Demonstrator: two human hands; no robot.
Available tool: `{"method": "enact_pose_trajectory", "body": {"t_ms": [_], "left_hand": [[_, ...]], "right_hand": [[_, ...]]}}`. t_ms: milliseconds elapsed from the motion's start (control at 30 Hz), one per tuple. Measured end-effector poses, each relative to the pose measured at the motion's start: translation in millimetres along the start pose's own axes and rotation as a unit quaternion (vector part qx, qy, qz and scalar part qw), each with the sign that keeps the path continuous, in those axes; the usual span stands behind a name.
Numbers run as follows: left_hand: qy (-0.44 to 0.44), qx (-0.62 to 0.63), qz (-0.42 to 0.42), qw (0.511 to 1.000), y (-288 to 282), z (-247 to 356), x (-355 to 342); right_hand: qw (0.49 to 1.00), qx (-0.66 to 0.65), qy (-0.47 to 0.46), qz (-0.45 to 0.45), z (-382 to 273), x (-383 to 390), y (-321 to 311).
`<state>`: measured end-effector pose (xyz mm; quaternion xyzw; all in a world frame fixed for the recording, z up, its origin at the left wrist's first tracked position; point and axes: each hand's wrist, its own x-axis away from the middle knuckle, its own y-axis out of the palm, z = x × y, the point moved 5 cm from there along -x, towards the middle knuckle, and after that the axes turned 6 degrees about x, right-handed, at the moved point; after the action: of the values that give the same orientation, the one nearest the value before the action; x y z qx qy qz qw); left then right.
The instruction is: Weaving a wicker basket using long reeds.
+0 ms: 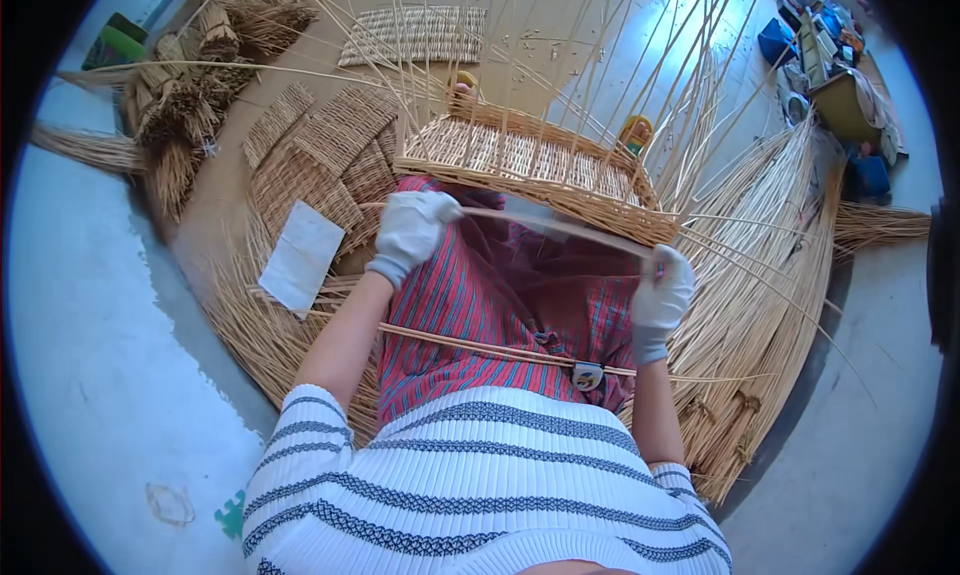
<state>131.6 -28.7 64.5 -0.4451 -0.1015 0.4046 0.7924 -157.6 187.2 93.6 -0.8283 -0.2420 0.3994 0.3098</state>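
Left hand (412,230) closed around a pale strip (550,224); right hand (662,297) pinched on its far end, somewhat blurred; strip spans above the patterned cloth (450,305) over the lap, just on the near side of the woven basket (545,188), which sits at the knees; done, by judgement: base woven across, low walls raised around it; left: long stakes (690,115) stand unwoven above the rim, so the upper edge looks unfinished; strip not visibly worked into the basket, its place uncertain; finished-looking flat panels (345,130) lie to the left.
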Motion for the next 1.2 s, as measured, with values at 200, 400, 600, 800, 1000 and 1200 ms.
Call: {"method": "enact_pose_trajectory", "body": {"t_ms": [200, 400, 600, 800, 1000, 1200], "left_hand": [[0.027, 0.222, -0.120, 0.967, 42, 28, -20], [0.176, -0.310, -0.032, 0.934, -10, 5, -118], [0.016, -0.314, -0.128, 0.941, -28, -54, -136], [0.024, -0.237, -0.131, 0.962, -24, -48, -143], [0.036, -0.231, -0.145, 0.961, -21, -53, -147], [-0.017, 0.161, -0.041, 0.986, -8, -46, -134]], "right_hand": [[0.761, -0.547, 0.251, -0.241, -29, 5, 63], [0.827, -0.478, 0.268, -0.125, 37, -39, 118], [0.819, -0.475, 0.302, -0.109, 80, -34, 148], [0.820, -0.498, 0.274, -0.064, 53, -31, 99], [0.813, -0.514, 0.272, -0.029, 48, -18, 95], [0.795, -0.528, 0.295, -0.044, 57, -10, 119]]}}
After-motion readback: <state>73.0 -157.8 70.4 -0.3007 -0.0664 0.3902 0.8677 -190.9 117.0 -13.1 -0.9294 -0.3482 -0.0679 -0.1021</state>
